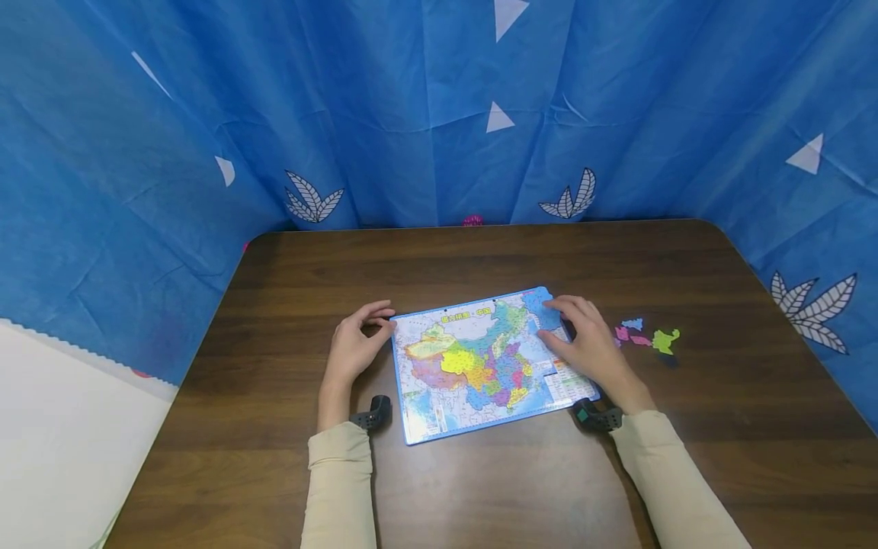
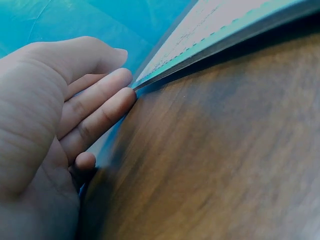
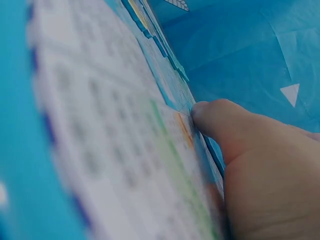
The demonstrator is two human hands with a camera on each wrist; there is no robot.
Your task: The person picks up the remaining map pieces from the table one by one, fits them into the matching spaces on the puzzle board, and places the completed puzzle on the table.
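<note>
A map puzzle board (image 1: pixel 428 435) with a blue rim and bright map pieces lies slightly turned on the table. At its upper left corner is my left hand (image 1: pixel 357 343). In the left wrist view, the bent fingers (image 2: pixel 102 120) of that hand reach the corner edge, with the thumb a little apart. My right hand (image 1: pixel 593 343) reaches over the board's right side, fingertips beside a blue area (image 1: pixel 537 307) at the upper right. Its thumb (image 3: pixel 212 112) rests at the board's surface in the right wrist view, where its other fingers are mostly hidden.
Several loose puzzle pieces, among them a green one (image 1: pixel 663 341), a blue one (image 1: pixel 632 324) and a pink one (image 1: pixel 641 340), lie right of the board. The brown table (image 1: pixel 480 496) ends at a blue curtain (image 1: pixel 384 91). A white surface (image 1: pixel 68 427) is at far left.
</note>
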